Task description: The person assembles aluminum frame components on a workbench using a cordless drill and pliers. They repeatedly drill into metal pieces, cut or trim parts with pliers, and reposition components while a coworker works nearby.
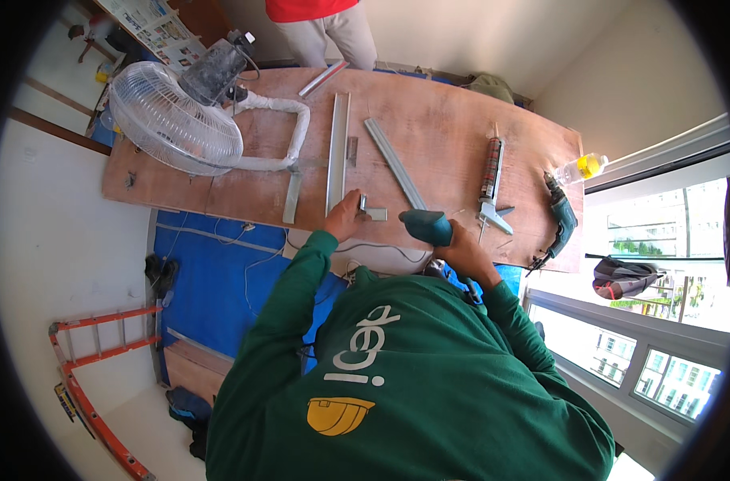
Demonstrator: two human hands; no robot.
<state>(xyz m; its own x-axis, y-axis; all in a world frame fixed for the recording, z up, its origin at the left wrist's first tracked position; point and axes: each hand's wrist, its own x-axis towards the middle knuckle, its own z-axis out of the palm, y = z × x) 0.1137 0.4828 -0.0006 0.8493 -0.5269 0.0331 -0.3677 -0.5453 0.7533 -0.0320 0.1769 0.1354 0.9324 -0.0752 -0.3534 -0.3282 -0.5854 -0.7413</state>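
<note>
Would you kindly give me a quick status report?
Left hand steadying small metal bracket. Right hand holding teal power tool. Metal rails close beside.

Long brown plywood bench [429, 112]: white wire-cage fan [172, 116] at its left end, lying on the top. Right of the fan, long grey metal channel [338, 148]; right of that, slanted grey metal bar [393, 160]. Small grey metal bracket [373, 211] at the near edge, touching the left hand [346, 215]. Teal power drill [427, 226] in the right hand [461, 250], right of the bracket. Further right, caulking gun [490, 180]; second teal drill [561, 218] and clear plastic bottle [580, 167] at the right end. Orange ladder [92, 385] on the floor, lower left.
</note>
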